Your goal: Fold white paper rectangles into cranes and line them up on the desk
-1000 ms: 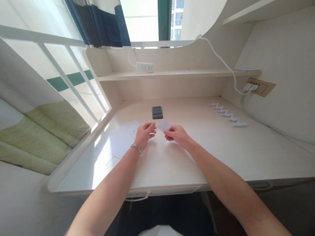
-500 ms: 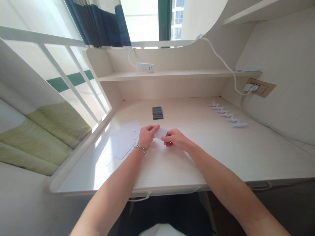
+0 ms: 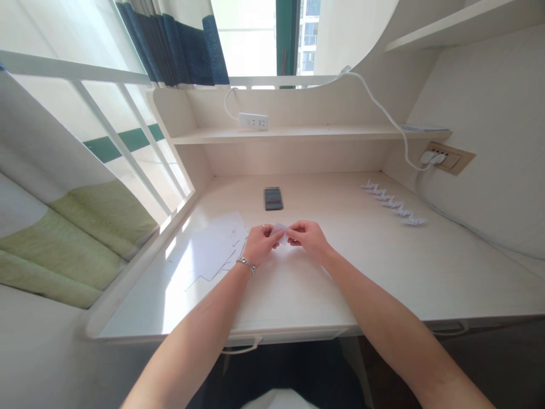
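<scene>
A small piece of white paper [image 3: 280, 228] is pinched between my two hands above the middle of the desk [image 3: 298, 289]. My left hand [image 3: 263, 241], with a ring and a chain bracelet, grips its left side between thumb and fingers. Its right side is held by the closed fingertips of my right hand [image 3: 307, 236]. My fingers cover much of the paper, so its folds cannot be made out. Left of my left hand lie white paper sheets [image 3: 213, 241] and scraps. A dark, flat rectangular object [image 3: 273, 199] rests just beyond my hands.
Several folded white paper cranes [image 3: 402, 211] stand in a row at the desk's right. A power strip [image 3: 253, 121] sits on the back shelf [image 3: 306, 134]. A white cable [image 3: 383, 105] runs down to a wall socket [image 3: 451, 158]. A white rail [image 3: 102, 122] borders the left side.
My hands have come closer together, the left shifting right and slightly down. The paper between them now shows less of its face and looks turned or bent.
</scene>
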Demonstrator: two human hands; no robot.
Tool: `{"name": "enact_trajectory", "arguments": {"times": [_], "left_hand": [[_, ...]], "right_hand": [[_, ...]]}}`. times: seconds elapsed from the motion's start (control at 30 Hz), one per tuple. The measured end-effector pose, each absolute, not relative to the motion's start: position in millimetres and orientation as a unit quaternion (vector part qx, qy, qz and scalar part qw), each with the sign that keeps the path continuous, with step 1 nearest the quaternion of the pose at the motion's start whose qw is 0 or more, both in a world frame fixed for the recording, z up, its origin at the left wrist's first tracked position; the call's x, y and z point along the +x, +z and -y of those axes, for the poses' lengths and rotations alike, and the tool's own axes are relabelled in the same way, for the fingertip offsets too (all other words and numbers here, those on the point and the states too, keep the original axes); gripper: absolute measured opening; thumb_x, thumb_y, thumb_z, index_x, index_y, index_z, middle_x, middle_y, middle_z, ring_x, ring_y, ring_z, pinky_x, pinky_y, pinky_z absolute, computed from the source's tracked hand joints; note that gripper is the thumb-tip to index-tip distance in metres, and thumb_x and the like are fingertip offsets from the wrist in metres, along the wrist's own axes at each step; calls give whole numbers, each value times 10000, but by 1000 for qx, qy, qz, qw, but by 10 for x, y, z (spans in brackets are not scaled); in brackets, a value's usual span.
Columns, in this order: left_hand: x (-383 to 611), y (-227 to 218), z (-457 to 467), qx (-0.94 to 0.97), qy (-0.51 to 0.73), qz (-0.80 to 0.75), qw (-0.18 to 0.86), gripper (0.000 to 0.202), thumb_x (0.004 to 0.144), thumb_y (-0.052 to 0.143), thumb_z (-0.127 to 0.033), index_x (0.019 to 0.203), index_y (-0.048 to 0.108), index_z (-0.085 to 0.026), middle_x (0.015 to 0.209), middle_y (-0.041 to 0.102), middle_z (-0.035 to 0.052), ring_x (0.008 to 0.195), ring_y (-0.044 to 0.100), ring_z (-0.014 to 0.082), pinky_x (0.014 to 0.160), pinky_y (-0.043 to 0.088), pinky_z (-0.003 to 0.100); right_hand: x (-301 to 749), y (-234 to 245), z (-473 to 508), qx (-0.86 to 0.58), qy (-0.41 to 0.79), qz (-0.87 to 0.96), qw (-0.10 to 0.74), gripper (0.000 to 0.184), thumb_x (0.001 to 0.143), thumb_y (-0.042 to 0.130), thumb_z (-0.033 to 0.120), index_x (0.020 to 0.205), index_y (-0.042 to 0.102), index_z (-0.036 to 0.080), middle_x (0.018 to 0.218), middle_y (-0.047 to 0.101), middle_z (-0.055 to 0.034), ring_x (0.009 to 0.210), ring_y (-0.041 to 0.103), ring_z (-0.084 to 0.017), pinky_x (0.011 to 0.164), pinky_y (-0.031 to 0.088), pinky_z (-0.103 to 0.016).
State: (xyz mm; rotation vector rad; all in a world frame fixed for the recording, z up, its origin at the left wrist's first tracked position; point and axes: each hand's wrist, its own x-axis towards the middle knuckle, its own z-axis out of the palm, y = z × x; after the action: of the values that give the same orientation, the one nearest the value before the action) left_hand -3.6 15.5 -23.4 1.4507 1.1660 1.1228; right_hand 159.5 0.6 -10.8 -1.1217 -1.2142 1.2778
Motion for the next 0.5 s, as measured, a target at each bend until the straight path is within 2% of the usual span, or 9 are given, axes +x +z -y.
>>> {"name": "enact_trajectory", "arguments": {"times": [0.1, 0.3, 0.5], "left_hand": [[-19, -239, -173, 591, 461, -469, 468, 302, 678, 750, -409, 748, 671, -127, 595, 624, 24, 529, 542, 110, 526, 439, 241], [22, -197, -148, 549, 456, -457, 531, 339, 588, 821, -343, 781, 668, -110, 670, 654, 46, 605, 599, 130, 582, 483, 258], [-4, -159, -128, 545, 440, -444, 558, 329, 596, 820, -316, 780, 649, -104, 651, 638, 37, 554, 574, 109, 547, 465, 247]], "right_hand": [[1578, -138, -45, -470, 506, 486, 536, 243, 594, 784, 337, 683, 660, 149, 580, 633, -11, 574, 594, -137, 627, 537, -303], [1561, -162, -51, -484, 458, 507, 547, 195, 672, 716, 337, 712, 684, 149, 624, 666, -30, 604, 619, -151, 633, 540, -304], [1532, -166, -57, -484, 431, 513, 563, 197, 679, 704, 332, 735, 692, 143, 657, 683, -41, 613, 630, -158, 633, 538, -304]]}}
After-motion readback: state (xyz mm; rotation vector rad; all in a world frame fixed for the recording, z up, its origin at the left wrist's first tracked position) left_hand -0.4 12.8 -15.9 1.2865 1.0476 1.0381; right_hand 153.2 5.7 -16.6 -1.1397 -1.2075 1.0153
